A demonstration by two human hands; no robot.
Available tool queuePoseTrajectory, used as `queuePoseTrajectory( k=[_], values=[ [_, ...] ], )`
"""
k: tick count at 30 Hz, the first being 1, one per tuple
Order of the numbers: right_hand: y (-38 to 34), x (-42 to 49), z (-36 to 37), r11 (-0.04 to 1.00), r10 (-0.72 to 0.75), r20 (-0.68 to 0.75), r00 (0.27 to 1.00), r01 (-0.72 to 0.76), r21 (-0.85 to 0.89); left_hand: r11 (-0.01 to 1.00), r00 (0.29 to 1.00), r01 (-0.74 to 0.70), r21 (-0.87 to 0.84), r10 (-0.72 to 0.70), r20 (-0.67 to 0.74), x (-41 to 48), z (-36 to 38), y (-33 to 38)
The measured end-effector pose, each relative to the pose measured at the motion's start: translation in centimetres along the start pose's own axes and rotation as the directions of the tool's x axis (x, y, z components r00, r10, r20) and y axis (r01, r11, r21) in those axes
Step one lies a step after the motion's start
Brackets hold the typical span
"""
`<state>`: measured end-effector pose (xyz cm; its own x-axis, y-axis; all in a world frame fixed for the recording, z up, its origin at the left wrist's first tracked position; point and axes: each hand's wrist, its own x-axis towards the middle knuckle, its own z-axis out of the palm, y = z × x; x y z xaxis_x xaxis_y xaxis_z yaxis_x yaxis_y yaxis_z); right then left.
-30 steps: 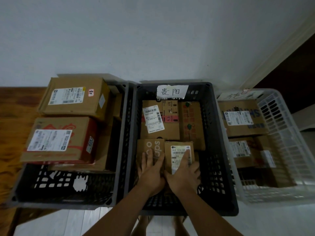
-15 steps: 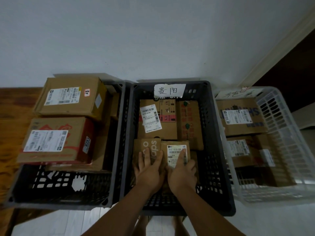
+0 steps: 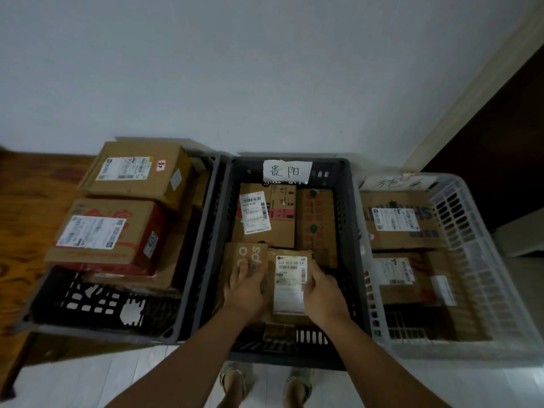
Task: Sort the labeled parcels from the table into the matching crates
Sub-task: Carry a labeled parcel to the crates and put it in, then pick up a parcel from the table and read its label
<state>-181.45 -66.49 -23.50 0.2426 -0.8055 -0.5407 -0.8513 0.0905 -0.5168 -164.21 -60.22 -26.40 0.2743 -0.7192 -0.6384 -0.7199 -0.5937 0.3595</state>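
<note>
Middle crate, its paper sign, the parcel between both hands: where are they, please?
middle crate (image 3: pixel 346 231), head view, right wall.
paper sign (image 3: pixel 287 171), head view, centre.
parcel (image 3: pixel 290 279), head view, white label.

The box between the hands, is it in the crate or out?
In. The box lies within the walls of the middle crate, between the left hand and right hand.

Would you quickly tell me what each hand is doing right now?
Left hand: open, fingers flat on the printed brown box.
Right hand: holding the labelled parcel, fingers curled round its right edge.
</note>
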Motion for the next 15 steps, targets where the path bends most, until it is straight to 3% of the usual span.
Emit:
queuePoseTrajectory(
  k=[8,15],
  values=[
    [-2.8,-1.5,-2.9,0.994,-0.103,-0.047,0.994,0.104,0.018,0.998,0.992,0.007,-0.058,-0.015,-0.128,-3.4,-2.8,0.7],
    [-11.3,-5.6,-0.7,0.942,-0.329,-0.046,0.943,0.332,0.055,0.971,0.959,-0.030,-0.238,-0.039,-0.282,-8.8,-8.1,-3.8]
  ],
)
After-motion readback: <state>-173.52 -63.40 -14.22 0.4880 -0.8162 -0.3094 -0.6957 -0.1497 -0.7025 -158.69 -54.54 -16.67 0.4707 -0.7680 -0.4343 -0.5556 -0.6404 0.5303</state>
